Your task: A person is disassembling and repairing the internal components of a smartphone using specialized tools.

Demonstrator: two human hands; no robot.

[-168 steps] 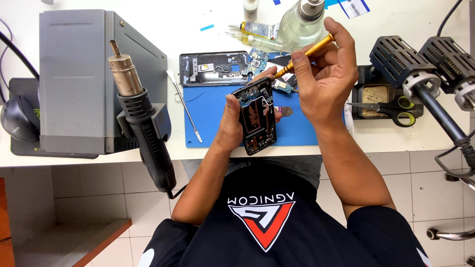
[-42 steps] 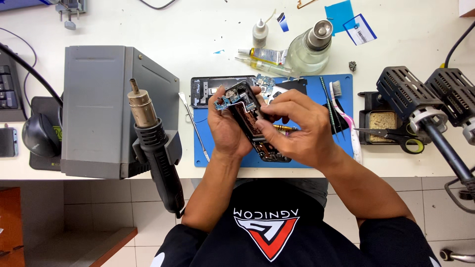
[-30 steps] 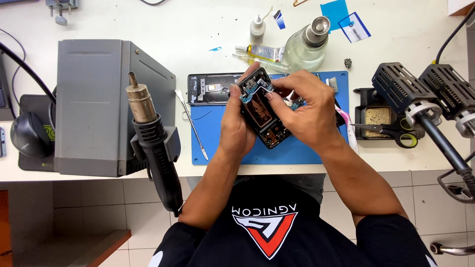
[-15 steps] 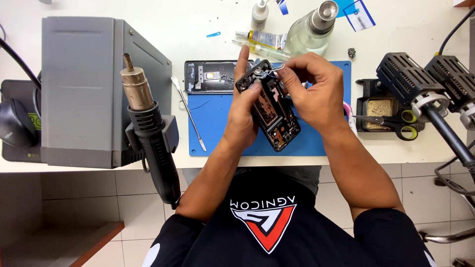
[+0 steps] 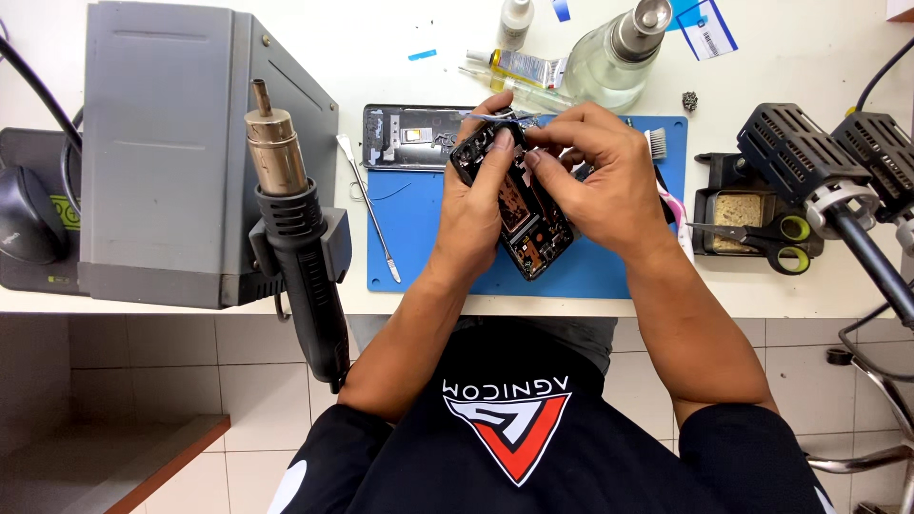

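From the head camera, looking down: the left hand grips an opened phone, fingers wrapped round its left edge, holding it tilted just above the blue mat in the middle of the desk. The right hand pinches at the phone's far end with closed fingers; what it pinches is too small to tell. A spudger lies on the mat to the left, the back cover at the far edge, a heat gun further left, scissors right. I'd say this work wants a steady left grip and a light, straight pull, never levering against the board.
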